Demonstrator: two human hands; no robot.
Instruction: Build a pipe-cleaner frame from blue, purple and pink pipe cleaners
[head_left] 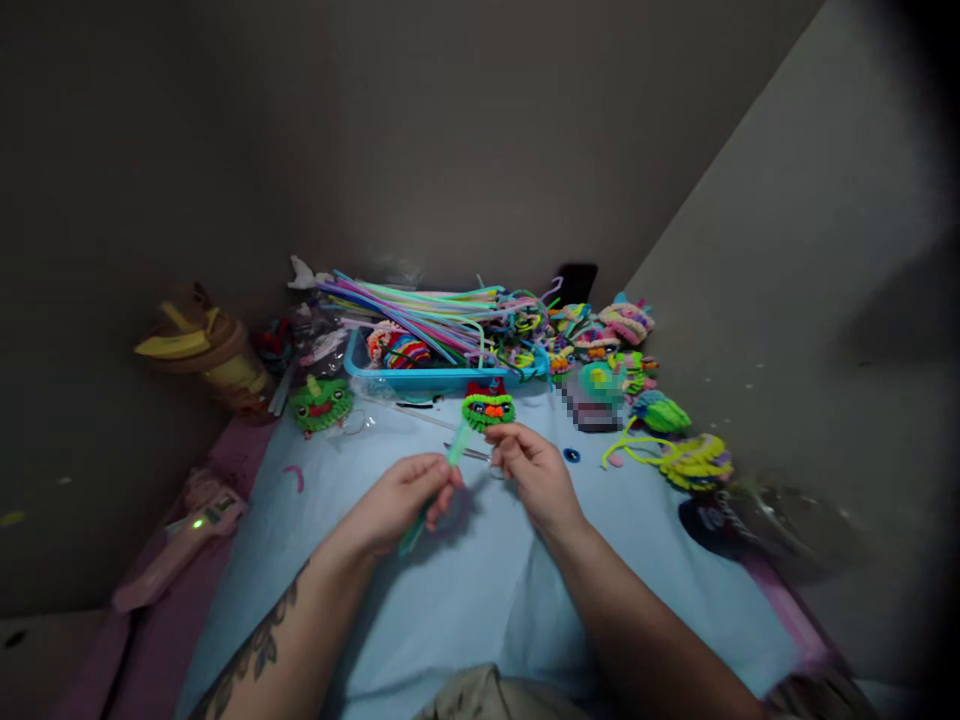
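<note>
My left hand (pixel 420 495) is closed around a mint-green pipe cleaner (pixel 460 443), blurred, which sticks out above the fingers and below the palm. Whether it is one strand or several, I cannot tell. Just to its right, my right hand (pixel 534 475) has thumb and fingers pinched together; anything between them is too small to make out. Scissors (pixel 469 453) lie on the table between the hands, partly hidden by the right fingers. Beyond the fingertips sits a green pipe-cleaner face (pixel 489 410) with dark eyes, an orange mouth and a red top.
A blue tray (pixel 450 380) heaped with pipe cleaners (pixel 420 310) stands at the back. Finished pieces line the right, including a yellow-green one (pixel 694 462). At left are a green frog-like piece (pixel 322 405), a lidded cup (pixel 225 365) and a pink glue gun (pixel 187 535).
</note>
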